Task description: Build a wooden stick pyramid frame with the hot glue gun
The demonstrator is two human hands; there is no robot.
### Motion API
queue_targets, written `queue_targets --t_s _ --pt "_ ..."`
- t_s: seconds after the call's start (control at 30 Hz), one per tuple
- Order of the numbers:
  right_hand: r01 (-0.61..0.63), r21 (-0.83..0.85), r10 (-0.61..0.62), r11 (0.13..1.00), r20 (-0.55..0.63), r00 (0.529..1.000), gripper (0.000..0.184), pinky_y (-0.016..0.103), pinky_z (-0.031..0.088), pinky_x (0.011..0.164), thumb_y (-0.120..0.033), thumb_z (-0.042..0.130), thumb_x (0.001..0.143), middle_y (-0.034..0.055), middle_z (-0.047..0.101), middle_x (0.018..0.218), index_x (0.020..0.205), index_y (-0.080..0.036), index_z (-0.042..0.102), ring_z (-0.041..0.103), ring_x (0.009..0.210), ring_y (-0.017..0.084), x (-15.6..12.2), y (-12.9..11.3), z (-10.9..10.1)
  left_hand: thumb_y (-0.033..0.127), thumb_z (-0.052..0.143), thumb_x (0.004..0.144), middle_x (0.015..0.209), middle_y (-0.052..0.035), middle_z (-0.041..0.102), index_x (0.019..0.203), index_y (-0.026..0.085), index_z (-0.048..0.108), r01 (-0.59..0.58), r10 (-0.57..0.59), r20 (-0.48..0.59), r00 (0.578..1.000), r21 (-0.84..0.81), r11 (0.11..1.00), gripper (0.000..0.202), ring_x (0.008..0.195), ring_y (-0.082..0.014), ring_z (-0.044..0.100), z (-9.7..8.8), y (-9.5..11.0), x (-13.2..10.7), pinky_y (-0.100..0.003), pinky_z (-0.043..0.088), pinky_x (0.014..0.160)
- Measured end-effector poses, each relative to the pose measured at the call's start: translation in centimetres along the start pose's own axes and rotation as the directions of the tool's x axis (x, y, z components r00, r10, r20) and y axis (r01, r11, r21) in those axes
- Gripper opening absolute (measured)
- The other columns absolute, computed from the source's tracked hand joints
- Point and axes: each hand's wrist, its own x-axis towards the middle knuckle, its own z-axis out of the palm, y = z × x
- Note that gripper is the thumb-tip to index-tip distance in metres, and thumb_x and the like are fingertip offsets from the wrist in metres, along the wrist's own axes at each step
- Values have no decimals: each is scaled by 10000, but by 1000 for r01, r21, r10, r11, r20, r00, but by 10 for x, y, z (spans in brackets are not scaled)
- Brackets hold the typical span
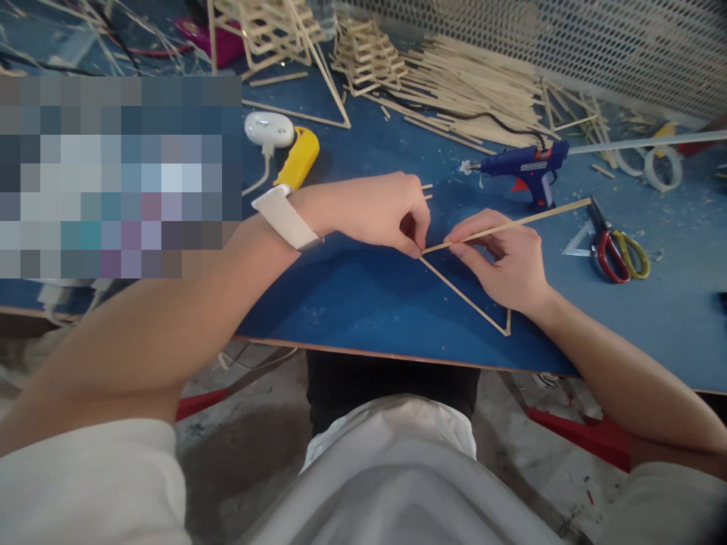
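A thin wooden stick (pixel 553 213) slants from between my hands up to the right. My right hand (pixel 505 261) pinches it near its left end between thumb and fingers. My left hand (pixel 397 216) is closed in a pinch where that end meets the corner of a wooden stick frame (pixel 466 295). The frame angles down toward the table's front edge, then turns up at a second corner; part of it is hidden behind my right hand. Two short stick ends (pixel 427 192) show just beyond my left fingers.
A blue glue gun (pixel 525 168) and scissors (pixel 619 253) lie to the right, near a small clear triangle (pixel 580 239). Loose sticks (pixel 471 87) and stacked stick structures (pixel 369 57) lie at the back. A yellow comb-like piece (pixel 299 157) and white device (pixel 269 129) are left.
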Motion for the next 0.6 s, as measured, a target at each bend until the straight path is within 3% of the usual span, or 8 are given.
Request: queue_targets --t_s 0.33,0.6 --pt "28 -2 -28 1000 16 999 133 384 765 885 -270 874 1090 27 857 1146 1216 -311 885 845 987 221 3 -5 1 356 910 944 909 38 887 973 308 965 25 -25 29 999 -13 1000 78 801 -144 760 -1 -4 2 -302 507 816" --pt "13 -1 -13 1000 9 1000 84 383 757 900 -296 876 1096 18 853 1126 1177 -307 893 835 986 215 2 -2 2 308 967 909 833 38 868 959 288 965 -8 8 -46 999 -2 1000 54 743 -119 756 0 -3 1 -284 497 758"
